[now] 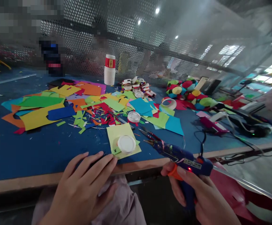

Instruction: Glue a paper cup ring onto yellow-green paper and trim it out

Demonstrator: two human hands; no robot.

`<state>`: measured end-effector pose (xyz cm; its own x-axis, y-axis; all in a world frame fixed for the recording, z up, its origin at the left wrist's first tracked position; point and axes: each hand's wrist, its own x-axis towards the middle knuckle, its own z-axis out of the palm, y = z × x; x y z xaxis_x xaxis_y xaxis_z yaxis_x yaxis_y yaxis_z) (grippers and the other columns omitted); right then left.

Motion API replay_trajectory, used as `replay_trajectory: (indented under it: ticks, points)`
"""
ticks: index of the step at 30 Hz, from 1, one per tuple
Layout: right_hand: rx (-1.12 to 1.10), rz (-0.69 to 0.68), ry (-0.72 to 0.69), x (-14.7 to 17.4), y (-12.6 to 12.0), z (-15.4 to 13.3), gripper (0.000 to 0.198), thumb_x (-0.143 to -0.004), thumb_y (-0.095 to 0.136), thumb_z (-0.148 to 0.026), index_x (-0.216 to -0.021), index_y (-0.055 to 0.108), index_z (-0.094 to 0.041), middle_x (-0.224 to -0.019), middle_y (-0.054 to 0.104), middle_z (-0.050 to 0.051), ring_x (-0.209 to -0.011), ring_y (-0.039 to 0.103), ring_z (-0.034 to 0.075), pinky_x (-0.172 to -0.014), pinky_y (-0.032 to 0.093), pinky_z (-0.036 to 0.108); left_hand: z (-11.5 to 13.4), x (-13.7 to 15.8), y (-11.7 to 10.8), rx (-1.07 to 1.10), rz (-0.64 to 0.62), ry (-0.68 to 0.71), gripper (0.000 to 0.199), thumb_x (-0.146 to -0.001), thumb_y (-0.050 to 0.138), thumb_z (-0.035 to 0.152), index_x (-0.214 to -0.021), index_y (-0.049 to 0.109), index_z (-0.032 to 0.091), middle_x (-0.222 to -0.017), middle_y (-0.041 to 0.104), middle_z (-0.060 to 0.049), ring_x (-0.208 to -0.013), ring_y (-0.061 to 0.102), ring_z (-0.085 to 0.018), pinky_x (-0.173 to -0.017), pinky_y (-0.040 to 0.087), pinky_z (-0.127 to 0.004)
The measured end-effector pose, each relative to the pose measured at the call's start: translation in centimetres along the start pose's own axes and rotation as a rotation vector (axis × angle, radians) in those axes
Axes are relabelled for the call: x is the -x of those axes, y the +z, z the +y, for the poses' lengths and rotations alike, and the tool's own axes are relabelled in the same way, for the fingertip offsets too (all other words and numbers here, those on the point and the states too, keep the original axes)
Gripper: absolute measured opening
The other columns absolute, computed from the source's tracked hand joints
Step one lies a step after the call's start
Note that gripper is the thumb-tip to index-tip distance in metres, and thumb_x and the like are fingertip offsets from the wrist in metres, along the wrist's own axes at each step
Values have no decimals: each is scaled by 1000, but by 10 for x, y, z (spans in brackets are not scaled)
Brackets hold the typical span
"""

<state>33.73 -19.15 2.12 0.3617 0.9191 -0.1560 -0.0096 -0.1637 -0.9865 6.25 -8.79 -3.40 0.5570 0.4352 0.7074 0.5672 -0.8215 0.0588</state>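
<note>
My right hand (197, 190) is wrapped round the grip of a blue hot glue gun (178, 156), a finger at its orange trigger. A small red light glows on its side, and the nozzle points left over the table edge. My left hand (86, 181) lies with fingers stretched at the table's front edge, fingertips near the corner of a pale yellow paper sheet (112, 134). On that sheet sits a round white paper cup piece (126, 144), its disc facing up. Beside it is a small green paper piece (116, 150) with black marks like eyes.
Coloured paper sheets (42, 118) and scraps spread across the blue table (44, 156). Scissors (150, 133) lie behind the nozzle. Farther back stand stacked paper cups (109, 70), a heap of cut cup pieces (138, 86) and a tape roll (168, 103). Cables (239, 137) run at right.
</note>
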Motion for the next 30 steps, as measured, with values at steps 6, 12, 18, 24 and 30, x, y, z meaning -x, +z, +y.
replay_trajectory:
  ticks: [6,12,18,24,30]
  points:
    - [130,-63,19,-8,-7,-37,50,-83,82,-70,-76,80,-21,-46,58,0,-44,53,13,-51,44,25,4,2,3,19,26,-16,31,-107,55,28,-134,70,24,-125,84,0,-114,73,-24,-111,40,-44]
    - [153,-60,-74,-29,-18,-75,50,-77,87,-69,-83,84,-20,-42,53,-1,-38,43,10,-45,29,26,-3,3,2,-10,18,19,33,-109,55,30,-137,70,24,-128,83,0,-115,74,-24,-111,41,-44]
    - [190,-11,-92,-43,-47,-121,37,-80,87,-59,-80,83,-22,-44,54,1,-38,46,12,-42,29,29,-11,3,2,-45,-10,105,38,-106,60,35,-141,70,23,-130,83,1,-114,75,-23,-107,43,-41]
    - [435,143,-134,-71,-46,-131,45,-68,89,-61,-75,75,-18,-51,58,-1,-43,48,11,-42,34,23,-9,3,4,-45,30,91,36,-108,59,36,-139,70,23,-129,83,1,-112,76,-22,-106,42,-43]
    - [672,354,-157,-134,-80,-92,31,-106,69,-41,-88,66,-17,-68,59,-6,-53,54,10,-51,47,23,-5,5,6,17,38,6,33,-110,55,39,-136,72,27,-129,83,3,-113,76,-22,-110,41,-42]
